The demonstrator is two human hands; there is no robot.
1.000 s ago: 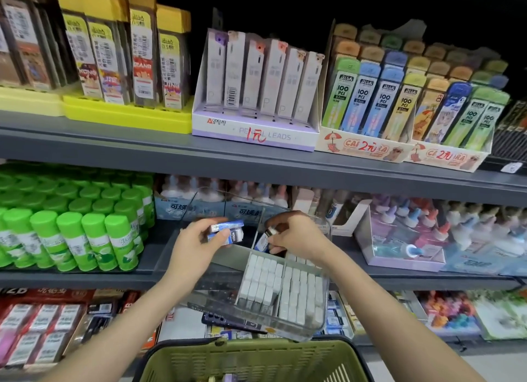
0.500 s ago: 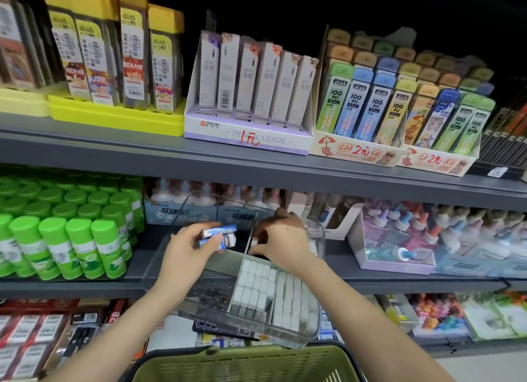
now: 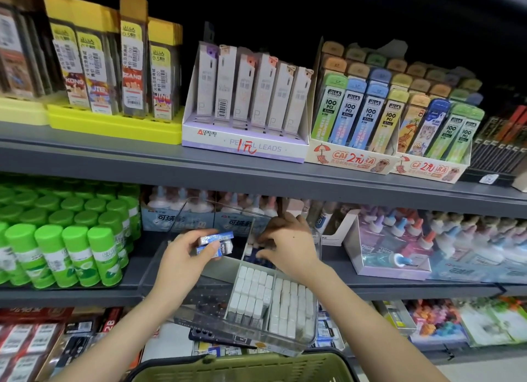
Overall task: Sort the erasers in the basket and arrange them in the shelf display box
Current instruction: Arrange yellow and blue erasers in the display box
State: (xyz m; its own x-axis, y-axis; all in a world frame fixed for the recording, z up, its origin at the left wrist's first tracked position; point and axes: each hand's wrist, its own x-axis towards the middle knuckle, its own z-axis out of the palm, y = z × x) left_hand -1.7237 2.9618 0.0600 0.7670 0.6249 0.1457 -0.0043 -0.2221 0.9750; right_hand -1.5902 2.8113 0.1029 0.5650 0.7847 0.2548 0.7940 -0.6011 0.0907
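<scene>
Left hand (image 3: 182,263) pinches two sleeved erasers (image 3: 216,242); right hand (image 3: 288,246) fingertips down in display box (image 3: 310,329), contents hidden. Erasers light, firm; grip long sides.

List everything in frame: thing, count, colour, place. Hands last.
display box: one, clear, tilted off middle shelf edge
erasers in box: many, white, upright rows in its right compartments
basket: one, olive green, bottom centre
glue sticks: many, green caps, middle shelf left
yellow trays of lead packs: two, top shelf left
pencil leads carton: one, white and lilac, top shelf centre
100 pcs lead cartons: two, pastel tubes, top shelf right
glue bottles: many, pastel, middle shelf right
left hand: holds two blue-and-white erasers over box
right hand: fingers reaching into box's back right compartment
</scene>
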